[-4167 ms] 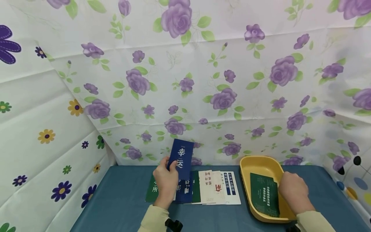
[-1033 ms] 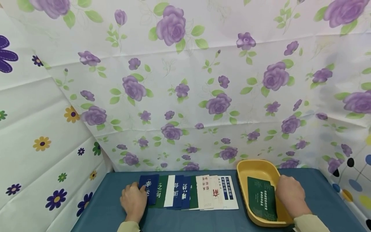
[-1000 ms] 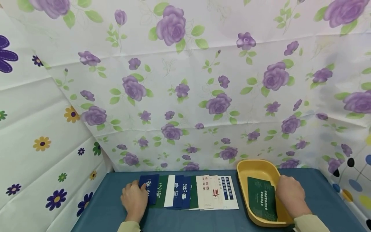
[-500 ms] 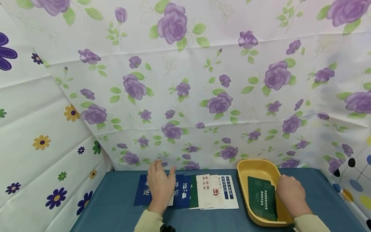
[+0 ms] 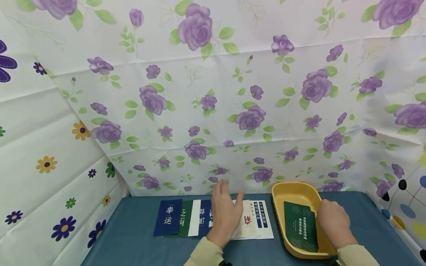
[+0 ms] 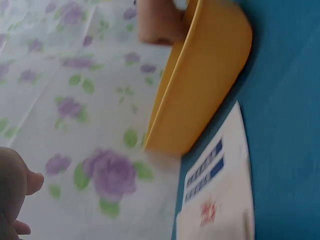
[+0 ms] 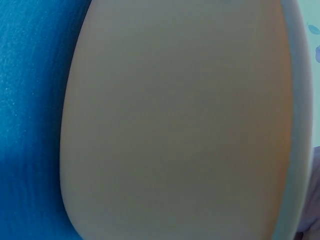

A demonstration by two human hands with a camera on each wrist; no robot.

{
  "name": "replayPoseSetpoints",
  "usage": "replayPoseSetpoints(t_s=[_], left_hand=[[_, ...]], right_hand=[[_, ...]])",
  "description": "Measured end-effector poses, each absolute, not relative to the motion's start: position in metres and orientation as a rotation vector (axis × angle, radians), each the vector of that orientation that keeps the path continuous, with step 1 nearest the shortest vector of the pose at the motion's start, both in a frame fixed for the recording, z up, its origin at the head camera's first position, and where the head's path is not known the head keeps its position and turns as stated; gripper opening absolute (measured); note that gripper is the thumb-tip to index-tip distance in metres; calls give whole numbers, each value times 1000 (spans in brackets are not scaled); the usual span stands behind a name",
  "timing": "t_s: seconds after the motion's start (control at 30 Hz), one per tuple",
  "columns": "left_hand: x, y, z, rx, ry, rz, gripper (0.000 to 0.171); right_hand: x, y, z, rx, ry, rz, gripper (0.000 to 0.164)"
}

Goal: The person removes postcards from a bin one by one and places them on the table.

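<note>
In the head view my left hand (image 5: pixel 226 214) hovers over the middle of a row of overlapping cards, fingers straight and thumb apart, holding nothing. A blue card (image 5: pixel 168 218) with white characters lies at the row's left end, overlapping a green card (image 5: pixel 184 218). At the right end lies a white card (image 5: pixel 264 220) with blue blocks; my hand hides some middle cards. My right hand (image 5: pixel 334 223) grips the right rim of a yellow plastic basin (image 5: pixel 301 192). Green cards (image 5: pixel 301 231) lean inside it. In the left wrist view, part of my left hand (image 6: pixel 12 185) shows.
A blue-green cloth (image 5: pixel 133 229) covers the table. Behind it hangs a white sheet (image 5: pixel 213 125) with purple roses, and another flowered sheet (image 5: pixel 56 192) slants along the left. The basin's side (image 7: pixel 175 120) fills most of the right wrist view.
My left hand has let go of the blue card, now laid at the row's left end, and has swept right above the cards. My right hand stays on the basin's rim.
</note>
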State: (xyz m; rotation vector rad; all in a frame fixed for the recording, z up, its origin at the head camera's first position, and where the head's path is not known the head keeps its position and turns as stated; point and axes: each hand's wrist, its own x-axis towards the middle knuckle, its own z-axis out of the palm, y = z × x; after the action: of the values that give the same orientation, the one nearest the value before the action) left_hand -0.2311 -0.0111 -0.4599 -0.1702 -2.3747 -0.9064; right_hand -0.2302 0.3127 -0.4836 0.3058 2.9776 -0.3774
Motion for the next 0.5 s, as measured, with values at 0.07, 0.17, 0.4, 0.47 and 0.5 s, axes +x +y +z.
replayPoseSetpoints(t_s=[0.07,0.17,0.4,0.47,0.5], left_hand=[[-229,2,-462,-197,-2402,-924,63],[-223,21,-464,-250,-2445,-956,63],[-211,62,-467,-380,-2557,-1029,70],[-207,74,-469,-423,-2563,-1034,70],[-206,80,-470,-441,-2571,-1025,70]], right_hand=[[-230,313,-484,306,2981,-379,15],[-230,312,-484,311,2979,-376,15],[-230,311,-482,318,2973,-374,14],[-230,311,-482,321,2970,-378,14],[-230,311,-482,320,2969,-381,14]])
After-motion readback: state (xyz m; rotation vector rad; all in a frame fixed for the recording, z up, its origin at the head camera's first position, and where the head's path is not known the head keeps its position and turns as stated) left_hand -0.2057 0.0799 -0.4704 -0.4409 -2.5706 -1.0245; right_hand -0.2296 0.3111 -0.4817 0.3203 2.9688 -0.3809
